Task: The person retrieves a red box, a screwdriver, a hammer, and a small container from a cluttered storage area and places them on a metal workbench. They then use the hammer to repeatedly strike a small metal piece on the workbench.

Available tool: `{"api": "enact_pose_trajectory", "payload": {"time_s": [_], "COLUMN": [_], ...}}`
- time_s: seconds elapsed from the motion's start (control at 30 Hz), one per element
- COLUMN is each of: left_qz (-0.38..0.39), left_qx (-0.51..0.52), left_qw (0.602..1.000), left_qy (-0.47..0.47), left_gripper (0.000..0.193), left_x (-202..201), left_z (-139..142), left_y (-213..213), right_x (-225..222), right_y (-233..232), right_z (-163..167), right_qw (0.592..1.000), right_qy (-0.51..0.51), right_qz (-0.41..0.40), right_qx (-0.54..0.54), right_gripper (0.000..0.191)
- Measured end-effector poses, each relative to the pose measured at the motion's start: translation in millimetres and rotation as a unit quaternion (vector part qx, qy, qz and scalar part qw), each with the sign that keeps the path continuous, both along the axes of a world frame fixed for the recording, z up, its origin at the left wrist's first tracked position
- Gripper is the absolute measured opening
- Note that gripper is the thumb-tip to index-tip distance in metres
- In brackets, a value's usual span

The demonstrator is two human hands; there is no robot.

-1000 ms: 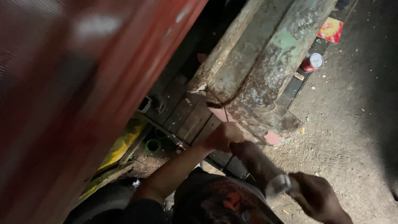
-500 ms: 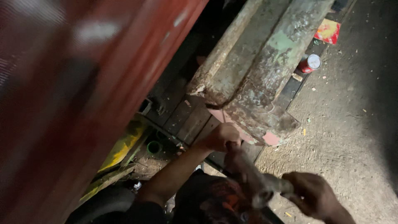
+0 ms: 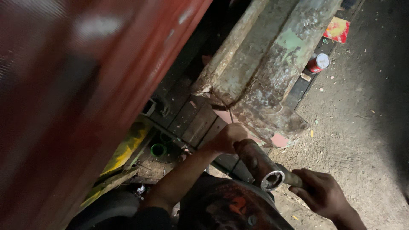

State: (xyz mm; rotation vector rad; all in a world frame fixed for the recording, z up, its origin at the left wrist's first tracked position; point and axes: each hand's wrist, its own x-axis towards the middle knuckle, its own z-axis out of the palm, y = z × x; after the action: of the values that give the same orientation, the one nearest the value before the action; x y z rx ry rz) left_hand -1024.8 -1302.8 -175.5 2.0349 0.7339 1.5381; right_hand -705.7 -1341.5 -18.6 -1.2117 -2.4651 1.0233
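You're gripping one rusty metal pipe (image 3: 259, 164): left hand (image 3: 228, 137) clasping far end beneath corroded beam's (image 3: 272, 81) lower edge, right hand (image 3: 321, 194) closing around near end. One red can (image 3: 318, 63) lying beside beam on dirt ground (image 3: 362, 127).

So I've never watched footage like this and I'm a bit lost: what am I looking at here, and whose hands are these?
The camera sits on a person's head and looks down, so both hands are the wearer's own. The right hand grips the handle of a rusty metal tube, a tool with a hollow round end. The left hand reaches under a worn, rust-flecked metal beam. On the dirt ground lie a red can and a coloured wrapper. The blurred red panel is very near the camera.
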Motion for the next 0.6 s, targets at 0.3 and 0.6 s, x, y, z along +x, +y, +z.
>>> {"api": "enact_pose_trajectory", "payload": {"time_s": [0.3,0.6], "left_qz": [0.012,0.047], "left_qx": [0.012,-0.022], "left_qw": [1.0,0.997], "left_qy": [-0.014,-0.051], "left_gripper": [0.04,0.031], "left_x": [11.0,18.9], "left_z": [-13.8,-30.7], "left_y": [6.2,2.1], "right_x": [9.0,15.1], "right_y": [-6.3,-6.3], "right_z": [-6.1,-27.4], "right_qw": [1.0,0.991], "right_qy": [-0.009,-0.093], "right_qz": [0.019,-0.094], "right_qx": [-0.011,-0.014], "right_gripper": [0.043,0.049]}}
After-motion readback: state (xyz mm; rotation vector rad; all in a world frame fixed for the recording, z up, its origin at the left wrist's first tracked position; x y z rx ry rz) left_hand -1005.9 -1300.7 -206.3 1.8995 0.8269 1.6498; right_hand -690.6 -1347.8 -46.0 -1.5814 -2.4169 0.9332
